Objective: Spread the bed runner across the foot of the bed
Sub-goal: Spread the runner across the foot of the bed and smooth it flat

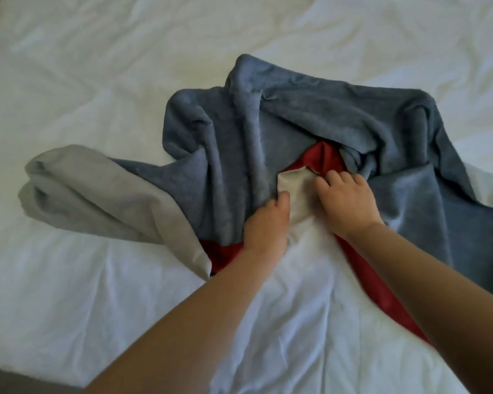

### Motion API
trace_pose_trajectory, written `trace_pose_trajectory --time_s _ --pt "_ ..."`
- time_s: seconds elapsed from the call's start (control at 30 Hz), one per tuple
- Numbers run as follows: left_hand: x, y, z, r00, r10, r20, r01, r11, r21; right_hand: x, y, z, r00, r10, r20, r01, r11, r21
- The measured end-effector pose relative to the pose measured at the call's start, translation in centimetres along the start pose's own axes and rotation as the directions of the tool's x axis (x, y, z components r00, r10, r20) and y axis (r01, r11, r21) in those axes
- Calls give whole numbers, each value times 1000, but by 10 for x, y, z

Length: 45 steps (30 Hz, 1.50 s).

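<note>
The bed runner (310, 129) lies bunched in a heap on the white bed (97, 66). Its top face is blue-grey and fuzzy, its lining pale grey, with a red band showing at the middle and along the lower right. A pale grey folded end sticks out to the left. My left hand (265, 226) grips a fold of the runner at the centre, thumb on the pale lining. Just to the right, my right hand (345, 197) curls its fingers into the same pale corner where it meets the red band.
Wrinkled white bedding surrounds the heap on all sides. The bed's near edge and a dark strip of floor (26, 382) show at the bottom left. A dark strip also shows at the top left corner.
</note>
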State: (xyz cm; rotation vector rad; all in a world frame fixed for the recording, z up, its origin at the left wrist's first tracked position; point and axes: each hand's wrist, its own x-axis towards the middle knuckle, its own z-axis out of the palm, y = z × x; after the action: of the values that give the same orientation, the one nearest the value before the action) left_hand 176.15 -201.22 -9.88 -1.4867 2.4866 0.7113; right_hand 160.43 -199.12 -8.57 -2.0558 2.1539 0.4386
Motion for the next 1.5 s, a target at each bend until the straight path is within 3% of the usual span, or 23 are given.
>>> trace_pose_trajectory --time_s 0.13,0.27,0.37,0.5,0.6,0.7,0.77,0.8,0.93,0.97,1.1,1.2,1.4,1.5 --pt "0 -29 -24 956 261 -131 -221 940 261 -14 -15 -5 986 151 68 -149 988 -30" --pt "-9 -91 -62 881 472 -31 -371 731 573 -41 -38 -6 970 223 95 -224 975 -2" --pt "-18 -139 -86 793 610 -5 -458 600 656 -70 -60 -7 967 206 151 -214 976 43" --pt "-29 -183 -120 708 704 54 -501 447 741 -96 -100 -11 960 239 145 -270 926 263" --pt "-32 -202 -141 737 673 55 -474 458 752 -101 -132 -15 982 187 -30 -179 968 175" --pt "-32 -209 -144 837 547 7 -413 623 665 -107 -152 -21 965 188 -183 -171 980 106" --pt "-35 -203 -134 879 476 -29 -354 692 629 -111 -154 -19 958 221 -180 -208 974 92" --pt "-39 -196 -127 869 495 -17 -374 678 633 -112 -153 -14 957 248 -147 -235 967 99" --pt "-54 -155 -91 716 698 25 -554 545 630 -118 -137 8 923 385 -3 -381 914 137" --pt "-55 -146 -82 715 698 39 -565 543 621 -118 -132 13 915 403 20 -401 906 136" --pt "-48 -117 -54 805 585 102 -497 569 655 -113 -119 31 905 415 96 -425 895 135" --pt "-35 -108 -51 870 482 106 -409 586 699 -104 -116 41 906 418 68 -423 899 111" --pt "-14 -118 -53 926 351 140 -323 543 775 -86 -99 51 924 382 11 -382 921 79" --pt "-16 -127 -48 922 362 141 -332 547 769 -83 -91 55 936 353 -2 -351 931 103"
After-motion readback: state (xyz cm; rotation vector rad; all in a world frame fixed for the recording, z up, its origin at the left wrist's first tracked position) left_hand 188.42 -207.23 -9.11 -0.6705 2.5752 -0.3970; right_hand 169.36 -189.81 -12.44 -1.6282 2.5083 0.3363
